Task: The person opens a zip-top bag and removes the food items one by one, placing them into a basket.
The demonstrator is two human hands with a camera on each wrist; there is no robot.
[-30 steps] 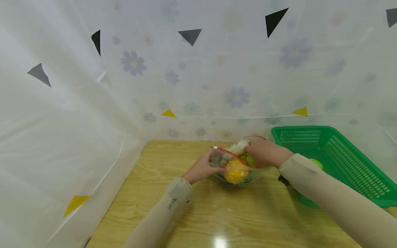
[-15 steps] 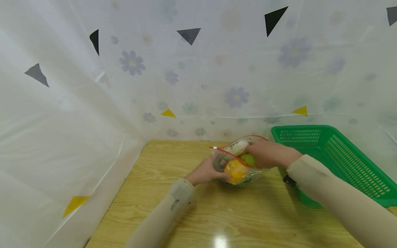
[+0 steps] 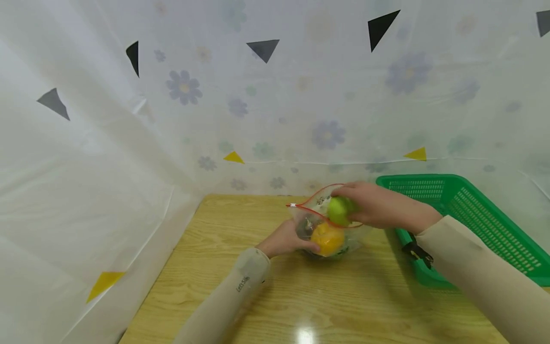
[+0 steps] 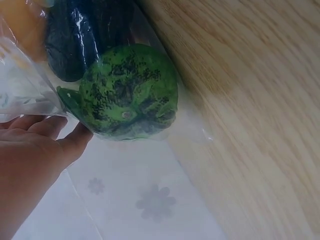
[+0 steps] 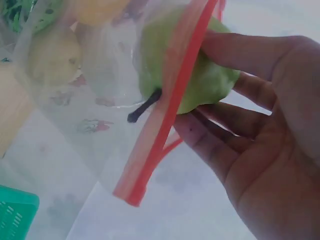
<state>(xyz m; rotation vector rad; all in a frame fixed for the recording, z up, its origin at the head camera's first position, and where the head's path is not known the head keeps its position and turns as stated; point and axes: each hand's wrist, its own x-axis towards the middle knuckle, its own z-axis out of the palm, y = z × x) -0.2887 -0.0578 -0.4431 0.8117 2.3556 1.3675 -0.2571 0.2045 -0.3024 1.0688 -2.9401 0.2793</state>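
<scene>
My right hand point(image 3: 374, 203) grips a green pear point(image 3: 339, 211) at the mouth of a clear zip bag point(image 3: 306, 216) with a red seal. In the right wrist view the pear point(image 5: 212, 85) lies partly behind the seal, its dark stem toward the bag. My left hand point(image 3: 285, 239) holds the bag's left side, thumb in front. Inside are a yellow-orange round item point(image 3: 327, 239), a green round item with dark mottling point(image 4: 130, 92) and a dark rounded item point(image 4: 67, 45). A pale yellowish item point(image 5: 55, 56) shows through the plastic in the right wrist view.
A green plastic basket point(image 3: 494, 224) stands at the right, close to the right forearm. The wooden table point(image 3: 240, 210) lies under the bag. A white patterned curtain point(image 3: 275, 105) rises behind and at the left. Something black point(image 3: 417, 253) shows below the right wrist.
My right hand has risen from inside the bag and shifted right, bringing the pear up to the opening. The bag's mouth has moved slightly with it. My left hand keeps its hold.
</scene>
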